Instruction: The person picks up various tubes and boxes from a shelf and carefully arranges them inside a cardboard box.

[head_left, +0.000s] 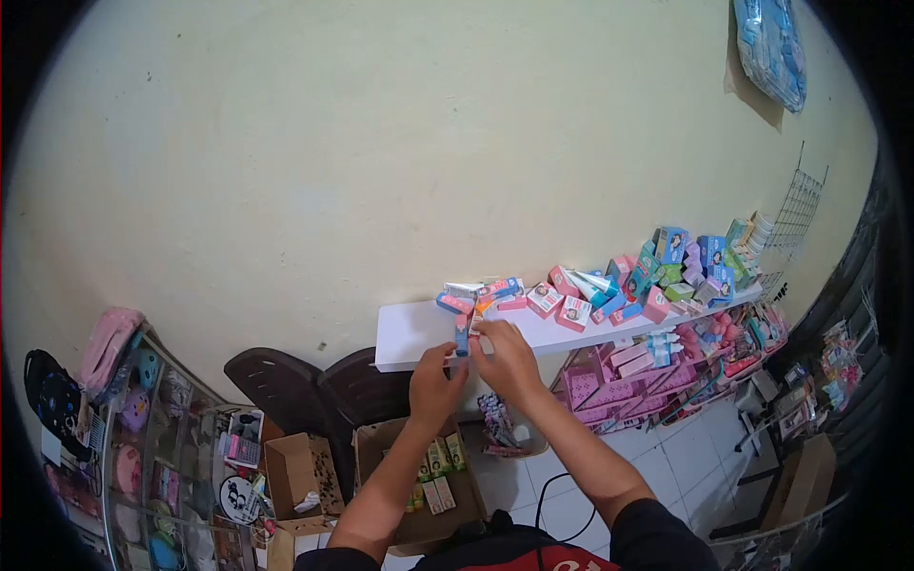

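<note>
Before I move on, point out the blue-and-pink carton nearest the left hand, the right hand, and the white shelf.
Blue-and-pink carton (462,337): head view, on its blue part.
Right hand (505,358): head view, on the back of the hand.
White shelf (407,334): head view, bare top near its left end.

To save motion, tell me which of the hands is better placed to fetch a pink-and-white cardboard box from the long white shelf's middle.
Probably the right hand: it is nearer those pink-and-white boxes, while the left hand would have to reach past it.
</note>
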Available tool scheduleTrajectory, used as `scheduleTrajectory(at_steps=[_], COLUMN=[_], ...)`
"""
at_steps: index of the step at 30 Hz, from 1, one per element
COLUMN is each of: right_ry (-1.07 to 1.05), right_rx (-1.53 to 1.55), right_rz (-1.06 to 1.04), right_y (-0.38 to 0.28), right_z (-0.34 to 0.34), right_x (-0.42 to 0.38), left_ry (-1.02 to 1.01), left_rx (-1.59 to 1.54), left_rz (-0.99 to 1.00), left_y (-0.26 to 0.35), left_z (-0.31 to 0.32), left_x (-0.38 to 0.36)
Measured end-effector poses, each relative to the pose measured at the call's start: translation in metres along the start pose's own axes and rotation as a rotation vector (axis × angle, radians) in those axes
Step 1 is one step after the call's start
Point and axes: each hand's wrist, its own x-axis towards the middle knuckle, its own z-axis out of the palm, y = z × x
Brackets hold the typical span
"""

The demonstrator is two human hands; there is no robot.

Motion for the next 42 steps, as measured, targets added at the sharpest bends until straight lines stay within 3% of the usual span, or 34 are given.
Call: scheduleTrajectory(at_steps=[3, 8, 14, 21, 23, 27, 29, 34, 39, 42], right_ry=[-0.121, -0.432, -0.649, -0.659, -0.571, -0.568, -0.425, -0.462, -0.584, -0.612], right_rx=[-0.142, -0.564, -0.774, -0.752, -0.722, -0.629, -0.381, -0.143, -0.003, -0.013], right_rz=[-0.036, -0.282, -0.257, -0.205, -0.340, -0.372, -0.330, -0.162, 0.091, 0.210], right_y=[0.016, 0.048, 0.069, 0.068, 0.067, 0.034, 0.017, -0.014, -0.023, -0.018], right_z=[0.017, 0.063, 0.097, 0.099, 0.101, 0.088, 0.081, 0.079, 0.090, 0.101], right_x=[0.039, 0.081, 0.091, 0.089, 0.087, 0.078, 0.060, -0.002, -0.074, -0.115], left_ry=[0.017, 0.029, 0.079, 0.159, 0.168, 0.217, 0.297, 0.398, 0.346, 0.299], left_rx=[0.067, 0.229, 0.179, 0.203, 0.097, -0.092, -0.368, -0.339, -0.429, -0.440], left_rz=[0.028, 0.015, 0.005, -0.082, -0.228, -0.353, -0.408, -0.539, -0.744, -0.797], left_y=[-0.007, -0.019, -0.037, -0.055, -0.053, -0.059, -0.062, -0.069, -0.067, -0.099], left_z=[0.018, 0.036, 0.035, 0.003, -0.010, -0.031, -0.040, -0.059, -0.063, -0.048], left_x=[0.018, 0.027, 0.023, 0.012, 0.005, -0.018, -0.035, -0.089, -0.136, -0.175])
